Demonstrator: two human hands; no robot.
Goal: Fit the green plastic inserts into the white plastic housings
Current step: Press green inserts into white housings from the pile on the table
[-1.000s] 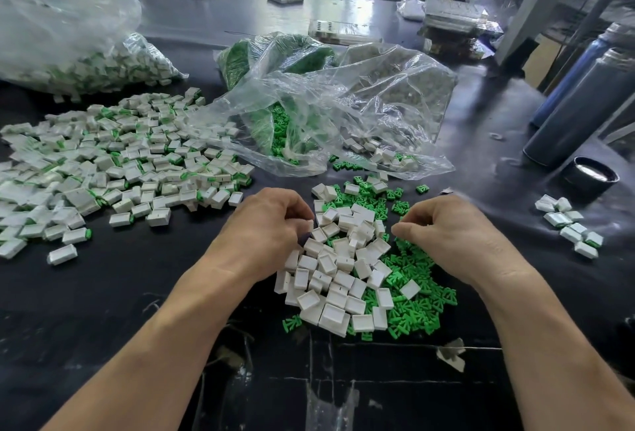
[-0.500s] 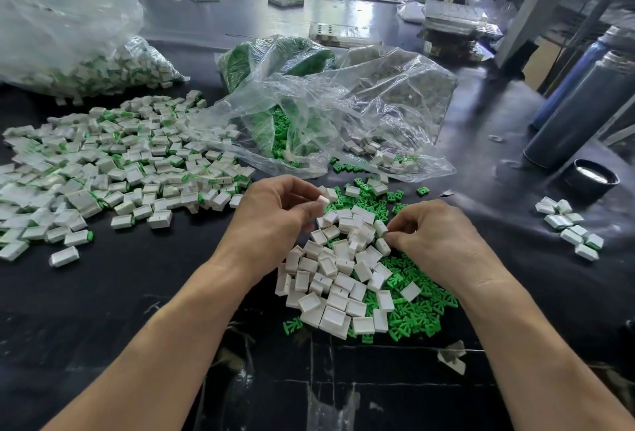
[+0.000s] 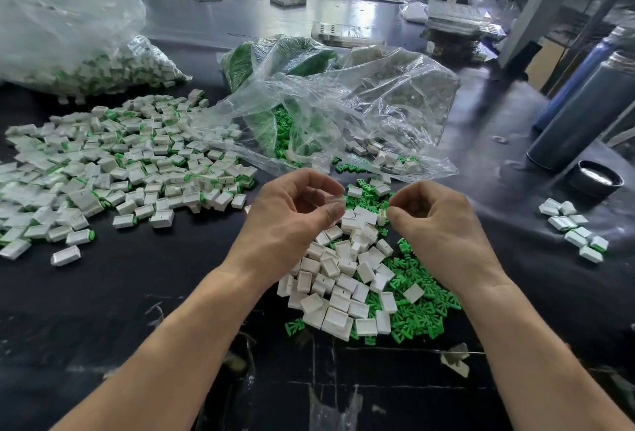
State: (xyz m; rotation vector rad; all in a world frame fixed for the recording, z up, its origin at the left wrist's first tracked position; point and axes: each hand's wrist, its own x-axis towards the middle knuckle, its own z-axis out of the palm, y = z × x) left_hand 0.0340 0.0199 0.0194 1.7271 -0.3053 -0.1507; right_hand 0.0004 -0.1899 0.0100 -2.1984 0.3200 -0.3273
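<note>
You are holding both hands just above the near central heap on the black worktop point(image 3: 171, 293). Your left hand point(image 3: 292, 221) is curling its fingers with the thumb meeting the fingertips; motion blur is smearing that spot, so whether anything is pinched there cannot be told. Your right hand point(image 3: 436, 221) is curling its fingers too, and its thumb and forefinger are pinching a small white plastic housing point(image 3: 382, 216) at the hand's left edge, just above the heap.

The heap of loose white plastic housings point(image 3: 338, 279) is lying under and between your wrists, and the loose green plastic inserts point(image 3: 419, 307) are spreading out to its right and far side, partly beneath the housings. To the far left, a wide spread of assembled white-and-green pieces point(image 3: 120, 169) is covering the worktop. A crumpled clear plastic bag point(image 3: 360, 114) holding more green inserts and a few housings is lying just beyond your hands. A second clear bag of pieces point(image 3: 86, 63) is sitting at the far left. A small cluster of white pieces point(image 3: 574, 228) is lying at the right, near a dark round lid point(image 3: 594, 178) and a dark cylindrical flask point(image 3: 584, 111). No readable writing is showing anywhere.
</note>
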